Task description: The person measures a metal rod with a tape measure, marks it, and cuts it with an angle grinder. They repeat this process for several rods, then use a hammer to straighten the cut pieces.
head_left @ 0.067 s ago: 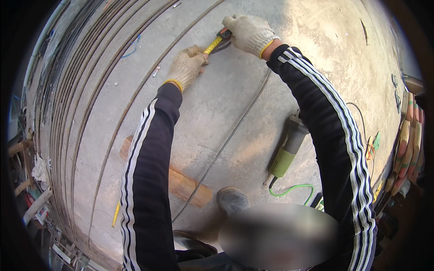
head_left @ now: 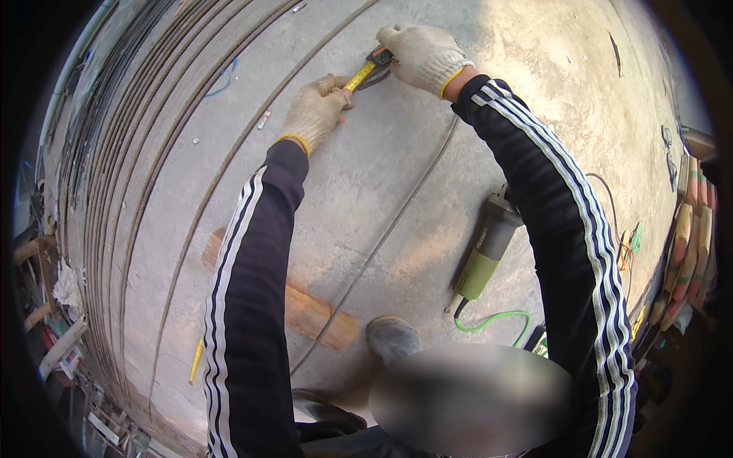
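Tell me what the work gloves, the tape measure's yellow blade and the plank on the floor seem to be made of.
Work gloves: probably knitted cotton or a blend, matte off-white, from the ribbed, fabric-like surface.
Yellow blade: likely thin coated steel, as it runs straight and narrow; plastic is possible.
Plank: apparently bare wood, dull brown, from its streaky, grain-like tones.

"How do the surfaces look from your end?"

"I see coarse knitted cloth on the gloves (head_left: 429,59), a smooth-looking tape measure (head_left: 361,75), rough metal bars (head_left: 122,114)."

"Anything else?"

"I make out raw, matt wood in the plank (head_left: 308,311), scuffed concrete floor (head_left: 435,206), matt plastic on the power tool (head_left: 479,275), a dull, rubbery boot (head_left: 392,340)."
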A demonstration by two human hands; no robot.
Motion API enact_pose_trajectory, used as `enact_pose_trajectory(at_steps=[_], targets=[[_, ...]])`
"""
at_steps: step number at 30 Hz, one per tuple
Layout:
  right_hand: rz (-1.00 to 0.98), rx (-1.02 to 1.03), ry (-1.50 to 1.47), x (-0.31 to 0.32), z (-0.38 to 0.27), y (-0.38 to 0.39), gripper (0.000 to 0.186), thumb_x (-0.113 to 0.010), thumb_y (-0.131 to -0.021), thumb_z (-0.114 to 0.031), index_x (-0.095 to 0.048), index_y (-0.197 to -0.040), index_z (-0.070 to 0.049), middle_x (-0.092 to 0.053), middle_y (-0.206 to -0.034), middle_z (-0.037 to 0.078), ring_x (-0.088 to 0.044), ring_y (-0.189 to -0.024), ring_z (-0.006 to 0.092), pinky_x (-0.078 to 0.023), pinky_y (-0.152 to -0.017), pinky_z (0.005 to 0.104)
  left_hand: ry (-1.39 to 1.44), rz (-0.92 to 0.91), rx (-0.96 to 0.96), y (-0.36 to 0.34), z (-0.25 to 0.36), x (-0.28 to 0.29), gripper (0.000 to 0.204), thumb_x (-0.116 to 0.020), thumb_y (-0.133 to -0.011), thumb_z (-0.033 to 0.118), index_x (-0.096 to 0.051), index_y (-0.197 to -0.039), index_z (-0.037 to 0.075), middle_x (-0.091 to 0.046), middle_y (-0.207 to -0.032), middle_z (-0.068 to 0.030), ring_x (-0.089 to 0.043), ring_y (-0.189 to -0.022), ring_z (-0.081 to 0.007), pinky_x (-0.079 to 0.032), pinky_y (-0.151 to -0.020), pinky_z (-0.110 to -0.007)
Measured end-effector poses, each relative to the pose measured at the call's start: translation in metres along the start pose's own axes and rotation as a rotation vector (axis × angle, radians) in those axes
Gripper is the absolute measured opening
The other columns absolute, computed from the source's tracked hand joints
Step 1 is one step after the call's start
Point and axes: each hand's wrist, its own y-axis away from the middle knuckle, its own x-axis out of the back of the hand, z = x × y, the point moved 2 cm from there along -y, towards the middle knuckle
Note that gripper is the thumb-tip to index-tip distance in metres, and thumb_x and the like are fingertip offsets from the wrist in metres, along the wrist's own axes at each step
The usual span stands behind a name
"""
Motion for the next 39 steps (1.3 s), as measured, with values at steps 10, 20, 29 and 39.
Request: enact_pose_trajectory(at_steps=[10,20,29,39], targets=[[0.069,-0.017,-0.227,0.006,0.010,0.006,0.027,-0.069,-0.094,-0.019,-0.071,-0.119,-0.008,-0.078,-0.102,0.020,-0.077,-0.095,0.0377,-0.062,-0.081,0.0455,-0.120,-0.024,-0.046,-0.001,0.017,0.002,0.052,-0.060,-0.104,0.024,-0.062,-0.154,0.012,-0.073,-0.097,-0.0043,-0.057,-0.067,-0.0086,-0.051,-0.068,-0.027],[-0.089,-0.244,-1.113,-0.032,-0.011,0.058,0.030,-0.066,-0.097,-0.023,-0.072,-0.118,-0.002,-0.076,-0.092,0.015,-0.074,-0.078,0.0258,-0.059,-0.079,0.0385,-0.120,-0.033,-0.045,-0.004,0.014,0.002,0.052,-0.060,-0.102,0.022,-0.063,-0.153,0.014,-0.072,-0.097,-0.0032,-0.057,-0.067,-0.0080,-0.051,-0.066,-0.026],[-0.049,-0.549,-1.538,-0.057,-0.046,0.062,0.029,-0.068,-0.102,-0.013,-0.067,-0.127,0.003,-0.076,-0.099,0.010,-0.077,-0.086,0.0166,-0.063,-0.073,0.0296,-0.072,-0.042,-0.047,-0.004,0.014,0.002,0.053,-0.062,-0.100,0.022,-0.065,-0.152,0.014,-0.072,-0.096,-0.0011,-0.058,-0.071,-0.0078,-0.051,-0.066,-0.025],[0.055,-0.493,-1.117,-0.064,-0.054,0.058,0.026,-0.063,-0.105,-0.022,-0.071,-0.120,-0.002,-0.075,-0.096,0.019,-0.076,-0.088,0.0289,-0.059,-0.076,0.0410,-0.104,-0.018,-0.023,-0.006,0.011,0.001,0.054,-0.062,-0.096,0.020,-0.066,-0.150,0.015,-0.075,-0.104,-0.0053,-0.067,-0.082,-0.0153,-0.059,-0.072,-0.032]])
